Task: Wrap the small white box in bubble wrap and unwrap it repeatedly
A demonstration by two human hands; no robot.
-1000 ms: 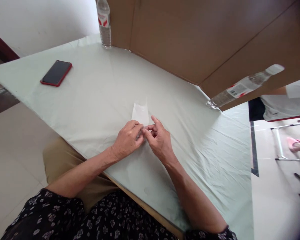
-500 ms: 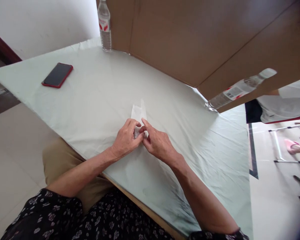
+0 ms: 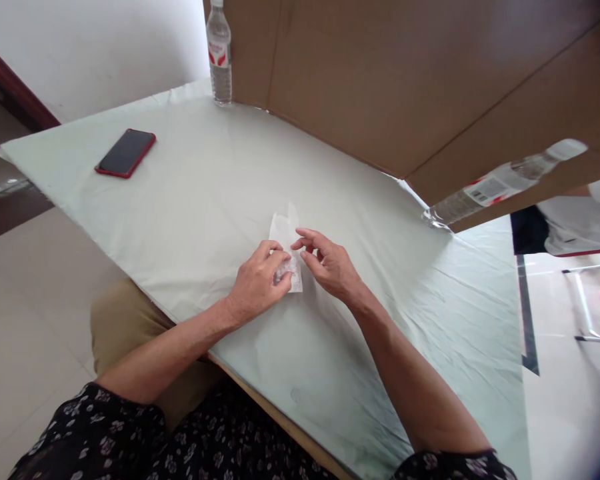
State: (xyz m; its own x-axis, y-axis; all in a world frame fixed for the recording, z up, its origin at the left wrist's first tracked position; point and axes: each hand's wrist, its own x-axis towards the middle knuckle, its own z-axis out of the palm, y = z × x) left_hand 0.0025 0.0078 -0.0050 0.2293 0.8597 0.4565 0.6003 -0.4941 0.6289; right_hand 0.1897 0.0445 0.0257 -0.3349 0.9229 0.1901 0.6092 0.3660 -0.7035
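A small white, partly see-through packet (image 3: 283,230) lies on the pale green tablecloth in front of me, its lower part crumpled. My left hand (image 3: 260,277) is at its left side, with curled fingers and thumb closed on the lower part. Just to the right of the packet is my right hand (image 3: 330,263), its fingers bent and apart, with nothing visible in them. Whether the right fingertips touch the packet's edge I cannot tell.
A phone in a red case (image 3: 126,153) lies at the left. Brown cardboard panels (image 3: 340,80) stand along the back, with one clear bottle (image 3: 220,60) at their left end and another bottle (image 3: 495,187) farther right. A person in white (image 3: 570,223) is beyond the table.
My right hand has moved away from my left, to the right, and its fingers have spread. More of the packet now shows. The view has shifted slightly left.
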